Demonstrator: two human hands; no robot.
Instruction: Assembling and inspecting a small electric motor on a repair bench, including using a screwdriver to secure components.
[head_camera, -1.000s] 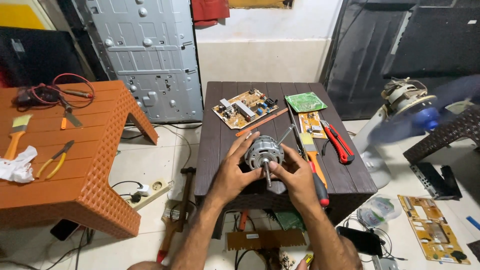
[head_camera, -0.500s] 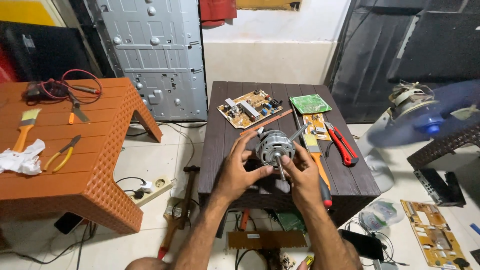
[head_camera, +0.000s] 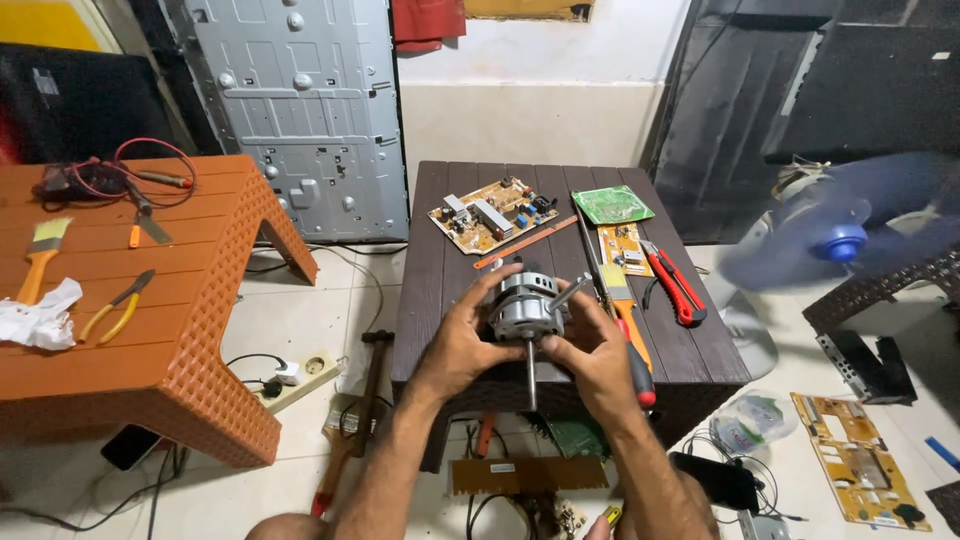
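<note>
I hold a small silver electric motor (head_camera: 522, 305) with both hands above the front edge of a dark brown table (head_camera: 440, 270). Its steel shaft (head_camera: 531, 375) points down toward me. My left hand (head_camera: 462, 340) wraps the motor's left side, thumb over the top. My right hand (head_camera: 592, 352) grips its right side. Just right of my hands lie a brush (head_camera: 612, 285) and a red-handled screwdriver (head_camera: 640, 372).
On the table lie a tan circuit board (head_camera: 492, 214), a green board (head_camera: 611, 205), an orange stick (head_camera: 525, 242) and red pliers (head_camera: 678, 284). An orange table (head_camera: 190, 330) at left carries yellow pliers (head_camera: 118, 304), a brush (head_camera: 42, 256), wires. A spinning blue fan (head_camera: 838, 240) stands right. A hammer (head_camera: 352, 430) lies on the floor.
The motor has been lifted slightly and turned in my hands; its shaft now points down toward me. The view shifted a little to the left.
</note>
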